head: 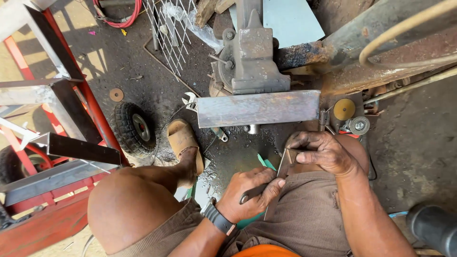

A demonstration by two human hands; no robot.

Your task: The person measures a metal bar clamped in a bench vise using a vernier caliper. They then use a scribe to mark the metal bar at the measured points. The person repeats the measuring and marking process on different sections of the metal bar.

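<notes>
Steel strip: thin, flat, grey metal piece, dull and scuffed, lying slanted across the person's lap on brown shorts
Left hand: left hand curled shut round a dark, slim tool set against the strip
Right hand: right hand fingers folded, pinching the strip's upper end
Nearby: rusty vise clamping a flat steel bar just ahead of the knees

- Bright daylight is falling across the whole scene, with hard shadows lying on the dark ground.
- Sun is glaring off the bare knee and the vise.
- Edges are bending slightly outward, perhaps from a wide lens.
- The dark tube at lower right is looking soft.
</notes>
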